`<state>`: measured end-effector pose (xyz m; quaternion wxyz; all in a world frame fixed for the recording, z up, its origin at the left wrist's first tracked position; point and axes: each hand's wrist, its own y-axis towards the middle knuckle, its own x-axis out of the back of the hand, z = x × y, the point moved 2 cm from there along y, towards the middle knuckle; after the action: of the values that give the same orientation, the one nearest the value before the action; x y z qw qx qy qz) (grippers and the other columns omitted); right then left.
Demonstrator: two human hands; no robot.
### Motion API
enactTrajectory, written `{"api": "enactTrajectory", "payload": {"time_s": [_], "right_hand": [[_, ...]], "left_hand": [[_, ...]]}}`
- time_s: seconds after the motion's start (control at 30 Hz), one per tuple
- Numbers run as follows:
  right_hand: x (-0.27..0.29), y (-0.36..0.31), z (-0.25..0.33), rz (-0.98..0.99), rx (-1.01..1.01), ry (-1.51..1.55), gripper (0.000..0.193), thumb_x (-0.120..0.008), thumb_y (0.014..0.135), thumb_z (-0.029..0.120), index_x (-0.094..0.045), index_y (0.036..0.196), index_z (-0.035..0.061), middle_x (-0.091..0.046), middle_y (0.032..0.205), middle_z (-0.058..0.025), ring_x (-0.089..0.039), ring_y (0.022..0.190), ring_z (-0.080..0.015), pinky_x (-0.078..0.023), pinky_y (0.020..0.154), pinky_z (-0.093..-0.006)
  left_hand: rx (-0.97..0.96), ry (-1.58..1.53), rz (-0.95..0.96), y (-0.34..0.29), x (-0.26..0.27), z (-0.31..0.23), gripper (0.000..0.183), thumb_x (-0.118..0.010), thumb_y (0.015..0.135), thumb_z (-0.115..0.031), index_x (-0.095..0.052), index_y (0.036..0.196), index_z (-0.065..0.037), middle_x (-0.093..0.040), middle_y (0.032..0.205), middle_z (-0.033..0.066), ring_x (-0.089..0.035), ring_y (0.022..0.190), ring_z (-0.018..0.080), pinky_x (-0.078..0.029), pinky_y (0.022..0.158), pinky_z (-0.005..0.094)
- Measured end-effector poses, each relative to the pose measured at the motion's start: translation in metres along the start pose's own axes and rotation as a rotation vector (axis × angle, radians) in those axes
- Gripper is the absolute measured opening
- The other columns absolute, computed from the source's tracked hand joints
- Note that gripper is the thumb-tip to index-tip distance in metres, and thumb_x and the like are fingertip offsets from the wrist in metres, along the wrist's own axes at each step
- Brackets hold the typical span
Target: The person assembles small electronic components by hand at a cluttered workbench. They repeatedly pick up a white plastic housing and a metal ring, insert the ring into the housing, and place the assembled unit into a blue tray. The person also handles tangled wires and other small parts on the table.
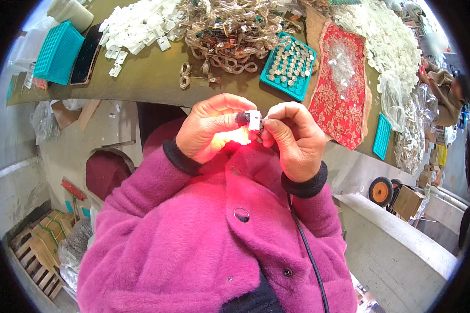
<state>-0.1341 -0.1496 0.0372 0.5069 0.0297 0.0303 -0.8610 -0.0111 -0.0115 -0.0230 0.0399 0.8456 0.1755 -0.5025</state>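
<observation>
In front of my chest, my left hand (pixel 210 128) pinches a small white plastic housing (pixel 254 120) between thumb and fingers. A dark wrap (pixel 242 119) covers a fingertip of this hand. Bright reddish light glows under its fingers and on the pink coat. Against the right side of the housing, my right hand (pixel 296 143) has its thumb and forefinger closed in a pinch. A thin piece shows at those fingertips, too small to make out. Beyond the hands, a teal tray (pixel 297 94) with several round silvery parts lies on the table (pixel 156 78).
Bundled wires with small boards (pixel 230 36) are heaped at the table's far middle. White plastic parts (pixel 141 26) lie left of them, and a larger white pile (pixel 386 41) right. A red patterned cloth (pixel 334 112), a phone (pixel 86 57) and stacked teal trays (pixel 58 55) are also there.
</observation>
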Motion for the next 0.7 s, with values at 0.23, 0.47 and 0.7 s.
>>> {"api": "enactTrajectory", "payload": {"time_s": [0.23, 0.47, 0.7], "right_hand": [[-0.005, 0.0, -0.008, 0.008, 0.048, -0.138, 0.008, -0.064, 0.1, -0.002, -0.06, 0.106, 0.0001, -0.062, 0.091, -0.0021, -0.056, 0.07, -0.0065, -0.046, 0.061, -0.0207], [-0.009, 0.002, -0.006, 0.01, 0.126, -0.233, 0.009, -0.067, 0.094, -0.007, -0.063, 0.099, -0.0014, -0.062, 0.086, -0.005, -0.064, 0.071, -0.0123, -0.052, 0.064, -0.0257], [-0.007, 0.009, 0.0, 0.09, 0.249, -0.244, 0.014, -0.073, 0.084, -0.01, -0.065, 0.093, -0.0014, -0.062, 0.084, -0.0091, -0.065, 0.074, -0.0171, -0.052, 0.065, -0.0293]], "left_hand": [[0.031, -0.021, 0.002, -0.004, 0.001, -0.004, 0.027, -0.068, 0.097, -0.008, -0.065, 0.122, 0.0, -0.07, 0.115, 0.014, -0.07, 0.106, 0.0254, -0.059, 0.092, 0.0399], [0.011, -0.032, -0.07, -0.005, -0.002, -0.005, 0.023, -0.069, 0.096, -0.006, -0.068, 0.118, 0.002, -0.072, 0.103, 0.0133, -0.071, 0.091, 0.0214, -0.058, 0.077, 0.0332], [0.033, 0.163, -0.03, -0.006, -0.003, -0.012, 0.023, -0.071, 0.094, -0.011, -0.068, 0.114, 0.001, -0.069, 0.105, 0.0126, -0.071, 0.084, 0.022, -0.06, 0.078, 0.0345]]}}
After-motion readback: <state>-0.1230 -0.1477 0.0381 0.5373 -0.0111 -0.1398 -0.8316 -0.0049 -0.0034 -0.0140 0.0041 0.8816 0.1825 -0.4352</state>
